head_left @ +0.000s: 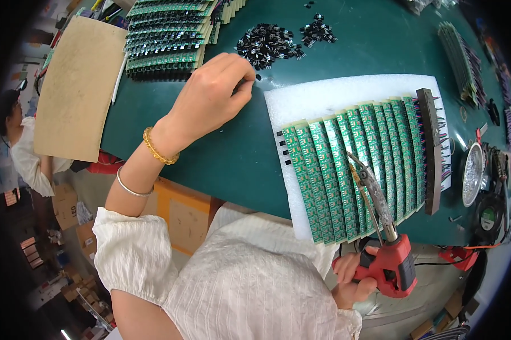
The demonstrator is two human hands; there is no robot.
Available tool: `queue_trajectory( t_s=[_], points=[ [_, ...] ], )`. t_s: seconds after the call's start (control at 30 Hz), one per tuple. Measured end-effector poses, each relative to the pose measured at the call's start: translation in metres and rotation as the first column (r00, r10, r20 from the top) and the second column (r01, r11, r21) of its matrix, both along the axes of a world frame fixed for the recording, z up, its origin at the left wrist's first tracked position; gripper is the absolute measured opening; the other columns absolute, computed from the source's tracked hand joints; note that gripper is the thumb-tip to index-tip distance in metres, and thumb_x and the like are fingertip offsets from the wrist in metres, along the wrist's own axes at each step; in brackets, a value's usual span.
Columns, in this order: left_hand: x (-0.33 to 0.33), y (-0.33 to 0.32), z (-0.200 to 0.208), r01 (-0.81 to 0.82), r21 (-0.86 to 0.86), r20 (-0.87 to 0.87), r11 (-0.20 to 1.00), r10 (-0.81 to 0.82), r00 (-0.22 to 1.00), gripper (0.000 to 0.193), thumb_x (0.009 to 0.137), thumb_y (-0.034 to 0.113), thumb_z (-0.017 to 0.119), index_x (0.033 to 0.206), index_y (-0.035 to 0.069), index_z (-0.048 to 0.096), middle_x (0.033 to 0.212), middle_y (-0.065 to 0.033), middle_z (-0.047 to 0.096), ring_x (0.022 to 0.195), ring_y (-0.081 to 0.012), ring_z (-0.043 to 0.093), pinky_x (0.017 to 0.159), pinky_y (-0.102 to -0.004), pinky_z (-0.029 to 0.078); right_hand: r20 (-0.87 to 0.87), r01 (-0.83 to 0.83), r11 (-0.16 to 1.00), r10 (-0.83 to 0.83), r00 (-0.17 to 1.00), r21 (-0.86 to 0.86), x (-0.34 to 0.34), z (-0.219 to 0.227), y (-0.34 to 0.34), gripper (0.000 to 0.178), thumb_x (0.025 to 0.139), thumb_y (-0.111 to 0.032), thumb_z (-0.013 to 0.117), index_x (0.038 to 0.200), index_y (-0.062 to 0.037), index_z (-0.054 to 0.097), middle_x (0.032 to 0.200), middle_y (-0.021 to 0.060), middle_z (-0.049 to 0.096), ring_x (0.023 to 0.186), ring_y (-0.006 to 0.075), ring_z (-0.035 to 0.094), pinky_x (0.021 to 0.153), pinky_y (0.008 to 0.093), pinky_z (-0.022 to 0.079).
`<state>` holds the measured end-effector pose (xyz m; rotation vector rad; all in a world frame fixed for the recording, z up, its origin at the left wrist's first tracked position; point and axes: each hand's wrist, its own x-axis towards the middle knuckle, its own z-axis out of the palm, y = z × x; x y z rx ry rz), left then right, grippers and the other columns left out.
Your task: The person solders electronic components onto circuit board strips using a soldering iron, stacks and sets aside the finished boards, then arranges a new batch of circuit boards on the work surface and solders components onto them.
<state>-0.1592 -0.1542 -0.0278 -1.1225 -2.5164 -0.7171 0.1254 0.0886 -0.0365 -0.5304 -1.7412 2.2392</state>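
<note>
My left hand (215,88) is closed in a pinch above the green table, beside a heap of small black components (266,45). Its fingertips are curled under, so whatever they may hold is hidden. A red soldering gun (400,266) is gripped in my right hand (354,280). Its metal tip points up over several green circuit board strips (337,170), which lie side by side on a white foam sheet (306,96). A few black components (285,148) sit along the left edge of the leftmost strip. A dark bar (431,147) lies across the right end of the strips.
More circuit boards (167,39) are stacked at the far left, next to a brown board (77,90). Another board stack (459,62) stands far right. A foil-lined dish (472,173) and a tape roll (488,218) sit near the right edge. Another person (28,141) is at left.
</note>
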Motion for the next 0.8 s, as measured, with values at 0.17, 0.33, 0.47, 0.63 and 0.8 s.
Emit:
queue_trajectory(
  t_s=[0.17, 0.33, 0.47, 0.63, 0.8],
  points=[
    [0.002, -0.001, -0.006, -0.114, 0.021, 0.049, 0.993, 0.113, 0.992, 0.009, 0.077, 0.002, 0.066, 0.083, 0.002, 0.06, 0.08, -0.0088, 0.059, 0.074, -0.0264, 0.058, 0.066, -0.0352, 0.049, -0.013, 0.003, 1.0, -0.003, 1.0, -0.003, -0.001, -0.004, 0.002, 0.079, 0.082, -0.067, 0.057, 0.118, 0.0006, 0.041, 0.044, 0.0003, 0.039, 0.033, 0.0129, 0.039, 0.035, 0.0272, 0.031],
    [-0.003, 0.005, -0.011, -0.068, -0.02, -0.015, 0.998, 0.067, 0.998, 0.009, 0.078, 0.004, 0.068, 0.085, 0.002, 0.062, 0.082, -0.0079, 0.058, 0.078, -0.0261, 0.058, 0.068, -0.035, 0.049, -0.035, -0.043, 0.999, 0.043, 0.998, -0.022, -0.002, -0.006, 0.005, 0.077, 0.083, -0.066, 0.056, 0.118, 0.0007, 0.041, 0.044, 0.0003, 0.04, 0.033, 0.0128, 0.04, 0.035, 0.0264, 0.03],
    [-0.006, 0.009, -0.01, -0.039, -0.08, -0.079, 0.996, 0.033, 0.996, 0.011, 0.078, 0.001, 0.069, 0.086, -0.001, 0.061, 0.081, -0.0095, 0.059, 0.074, -0.0241, 0.058, 0.065, -0.0328, 0.048, -0.063, -0.033, 0.999, 0.031, 0.998, -0.041, -0.002, -0.008, 0.003, 0.075, 0.085, -0.064, 0.055, 0.119, 0.0014, 0.04, 0.045, 0.0006, 0.041, 0.033, 0.0128, 0.04, 0.035, 0.0262, 0.03],
    [0.007, 0.013, 0.003, -0.113, 0.067, 0.206, 0.991, 0.097, 0.974, 0.009, 0.078, 0.002, 0.067, 0.082, 0.001, 0.059, 0.076, -0.0087, 0.058, 0.069, -0.0232, 0.058, 0.064, -0.0321, 0.049, -0.092, -0.018, 0.999, 0.016, 0.996, -0.027, -0.003, -0.009, 0.003, 0.074, 0.086, -0.062, 0.055, 0.12, 0.0022, 0.04, 0.045, 0.0007, 0.041, 0.033, 0.0125, 0.039, 0.035, 0.026, 0.03],
    [0.025, 0.026, -0.003, -0.032, 0.303, 0.297, 0.953, -0.062, 0.953, 0.008, 0.078, 0.002, 0.066, 0.083, 0.002, 0.06, 0.075, -0.0071, 0.058, 0.066, -0.0211, 0.057, 0.064, -0.0311, 0.048, 0.026, -0.063, 0.985, 0.068, 0.997, -0.159, 0.005, -0.002, 0.007, 0.085, 0.076, -0.066, 0.063, 0.132, -0.0061, 0.04, 0.055, -0.0018, 0.047, 0.048, 0.0146, 0.048, 0.052, 0.033, 0.041]
  ],
)
